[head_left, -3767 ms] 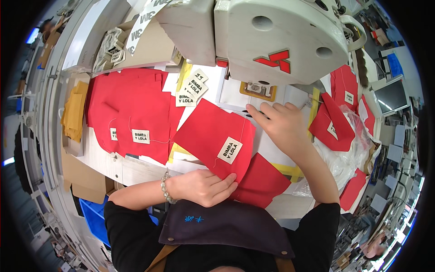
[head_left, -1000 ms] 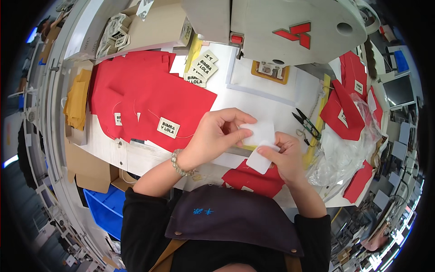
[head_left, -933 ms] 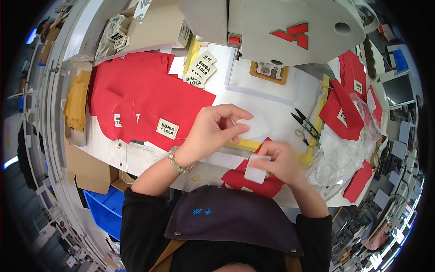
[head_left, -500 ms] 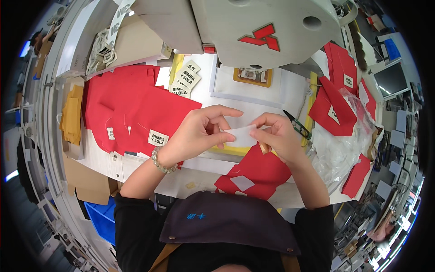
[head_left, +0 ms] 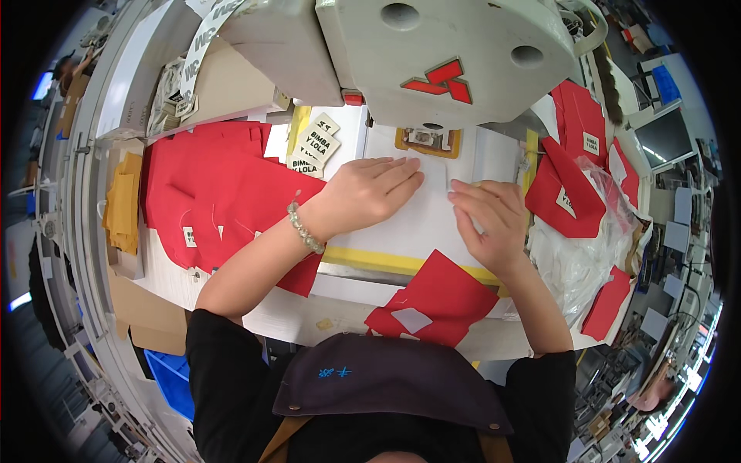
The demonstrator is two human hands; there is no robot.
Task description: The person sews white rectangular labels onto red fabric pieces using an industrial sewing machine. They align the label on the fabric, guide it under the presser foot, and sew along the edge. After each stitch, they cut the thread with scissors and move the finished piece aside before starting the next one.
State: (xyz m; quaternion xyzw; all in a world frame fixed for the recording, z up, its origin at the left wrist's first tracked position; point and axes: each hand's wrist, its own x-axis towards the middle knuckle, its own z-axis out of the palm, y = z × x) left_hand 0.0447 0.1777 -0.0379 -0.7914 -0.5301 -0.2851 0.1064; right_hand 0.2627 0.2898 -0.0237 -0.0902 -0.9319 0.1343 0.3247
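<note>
My left hand (head_left: 378, 194) lies nearly flat, its fingers stretched together over the white work surface (head_left: 409, 231) of a pressing machine (head_left: 478, 85). Under its fingertips is the edge of a thin white sheet (head_left: 434, 163). To the right, my right hand (head_left: 494, 220) hovers at the same surface with thumb and forefinger apart. Its other fingers are curled, and what they hold, if anything, is hidden. Just beyond the fingertips sits a metal stamping plate in a brass-coloured frame (head_left: 428, 142). A red fabric piece (head_left: 440, 297) with a white patch (head_left: 411, 319) lies nearest me.
Red fabric pieces (head_left: 208, 177) are piled at left, beside cream labels (head_left: 316, 143). A box (head_left: 122, 201) holds yellow-orange pieces. At right are more red pieces (head_left: 567, 193) and clear plastic (head_left: 571, 262). The machine head overhangs the far side.
My hands have parted and moved away from me, onto the white surface. The small white slip held between them has left the pinch. The snips at right are now hidden by my right hand.
</note>
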